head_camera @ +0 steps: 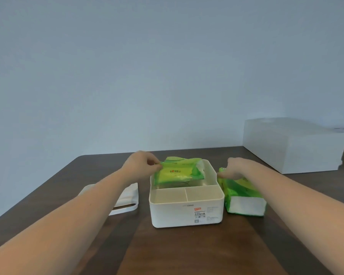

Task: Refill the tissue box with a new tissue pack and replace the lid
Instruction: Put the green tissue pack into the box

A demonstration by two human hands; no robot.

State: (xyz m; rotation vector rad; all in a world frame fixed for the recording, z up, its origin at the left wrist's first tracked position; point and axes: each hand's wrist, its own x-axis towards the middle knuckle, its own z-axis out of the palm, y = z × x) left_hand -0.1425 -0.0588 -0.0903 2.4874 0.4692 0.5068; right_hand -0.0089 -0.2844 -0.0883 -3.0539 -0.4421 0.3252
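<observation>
The white tissue box [187, 213] stands open in the middle of the table, with two small compartments at its front and a large one behind. A green tissue pack [179, 173] sits tilted in the large compartment, its left end raised. My left hand [141, 164] pinches that raised left end. A second green tissue pack [244, 197] lies on the table right of the box, its white end facing me. My right hand [234, 167] grips the far end of this second pack. The white lid [127, 199] lies left of the box, partly hidden by my left forearm.
The dark wooden table [187, 251] carries a large white box [292, 145] at the back right. A plain pale wall stands behind the table.
</observation>
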